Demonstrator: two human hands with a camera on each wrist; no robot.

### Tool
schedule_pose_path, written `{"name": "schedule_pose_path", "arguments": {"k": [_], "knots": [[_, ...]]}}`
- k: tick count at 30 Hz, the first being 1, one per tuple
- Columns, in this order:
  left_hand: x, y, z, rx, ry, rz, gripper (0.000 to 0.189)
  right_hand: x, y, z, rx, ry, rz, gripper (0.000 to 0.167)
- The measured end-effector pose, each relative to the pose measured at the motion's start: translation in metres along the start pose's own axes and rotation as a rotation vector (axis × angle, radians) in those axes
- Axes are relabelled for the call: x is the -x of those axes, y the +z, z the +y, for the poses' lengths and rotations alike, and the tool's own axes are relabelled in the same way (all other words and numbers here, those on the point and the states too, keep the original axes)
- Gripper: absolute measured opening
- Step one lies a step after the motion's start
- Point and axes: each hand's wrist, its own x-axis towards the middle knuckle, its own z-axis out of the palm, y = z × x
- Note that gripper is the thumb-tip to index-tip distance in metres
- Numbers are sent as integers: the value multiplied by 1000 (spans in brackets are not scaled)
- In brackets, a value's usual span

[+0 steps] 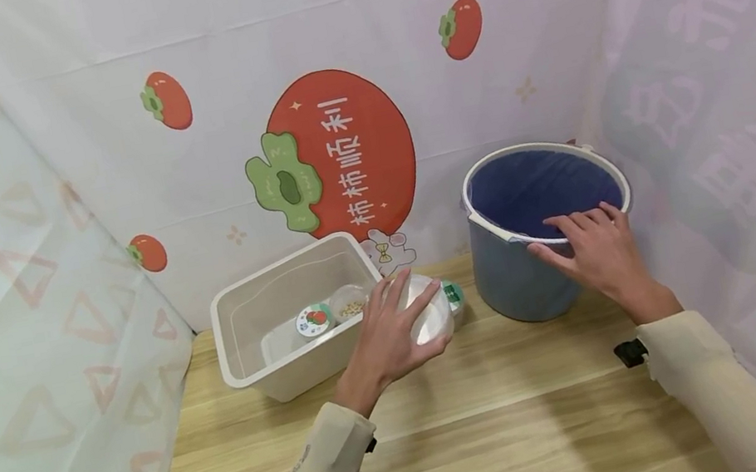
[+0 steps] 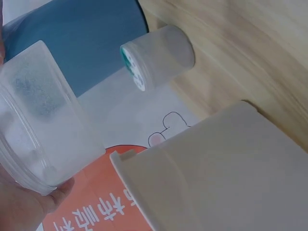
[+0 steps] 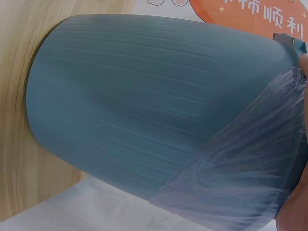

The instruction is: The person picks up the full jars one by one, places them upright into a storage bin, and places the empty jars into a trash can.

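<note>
My left hand (image 1: 389,333) holds a translucent plastic tub (image 2: 50,108) above the table, beside the beige bin's right end. In the left wrist view the tub lies tilted, its rimmed end toward the palm. My right hand (image 1: 607,253) grips the near rim of a blue-grey trash can (image 3: 115,101), fingers over the edge and thumb on the outer side. A thin plastic bag (image 3: 231,168) lines the can and drapes down outside below that hand. Behind the held tub, a small translucent cup with a green-and-white lid (image 2: 161,57) stands on the table.
A beige rectangular bin (image 1: 226,355) stands at left on the wooden table (image 1: 460,441). Inside it lie a tub with a persimmon-printed lid (image 1: 314,320) and a clear container (image 1: 350,302) with small pale pieces. Printed cloth (image 1: 326,26) walls the back and both sides.
</note>
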Motion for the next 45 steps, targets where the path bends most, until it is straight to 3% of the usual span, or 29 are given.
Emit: {"name": "schedule_pose_path", "arguments": {"k": [11, 18, 23, 31, 45], "knots": [[-28, -13, 6, 13, 28, 45, 78, -1, 0, 2, 1, 17, -34, 60], [-41, -17, 12, -11, 64, 40, 80, -1, 2, 2, -3, 1, -2, 58], [-53, -21, 16, -31, 104, 73, 80, -1, 2, 3, -6, 0, 11, 58], [-72, -30, 23, -53, 115, 77, 79, -1, 2, 1, 3, -4, 1, 57], [-110, -45, 40, -98, 167, 90, 80, -1, 5, 4, 19, -59, 62, 74]]}}
